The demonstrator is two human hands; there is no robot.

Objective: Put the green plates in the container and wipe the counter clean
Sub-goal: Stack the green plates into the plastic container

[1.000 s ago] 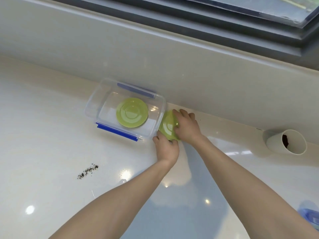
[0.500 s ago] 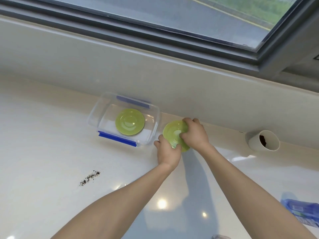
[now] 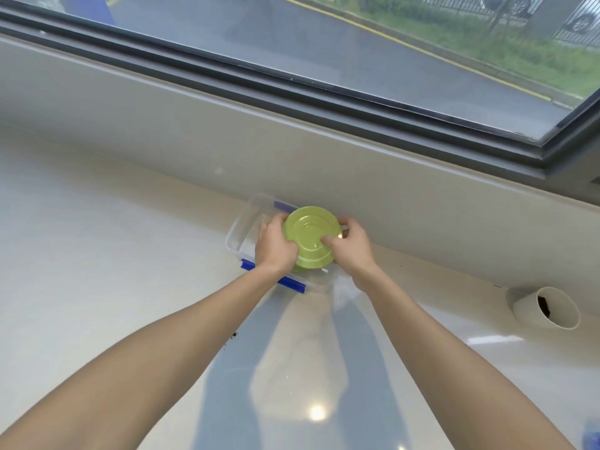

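**Head view: green plate held over clear container, both hands engaged**

Item 1, green plate (image 3: 308, 240): round, light green, concentric rings showing on the surface facing the camera. Held tilted above the container, covering most of its interior from view. Whether a second plate lies beneath it cannot be told; a sliver of green shows at its lower edge.

Item 2, left hand (image 3: 274, 246): grips the plate's left rim, thumb curled onto the facing surface, fingers wrapped behind the edge.

Item 3, right hand (image 3: 352, 246): grips the plate's right rim, thumb pressed on the ringed surface, fingers curled round the far edge.

Item 4, container (image 3: 238, 232): clear plastic, rectangular, lid off, standing on the counter against the base of the wall. One blue clip (image 3: 289, 282) on the near long side, partly hidden by the left wrist; another blue clip (image 3: 284, 205) on the far side.

Item 5, counter (image 3: 97, 254): glossy, cream-white, showing reflections of both forearms and ceiling lights. A few dark specks (image 3: 233, 335) lie near the left forearm.

Item 6, white cup (image 3: 545, 306): lying on its side at right, mouth toward the camera, dark residue inside, well apart from the container.

Item 7, blue object (image 3: 592, 436): bottom right corner, cut off by the edge, not identifiable.

Item 8, window (image 3: 324, 43): dark-framed, above the wall ledge, road and grass outside
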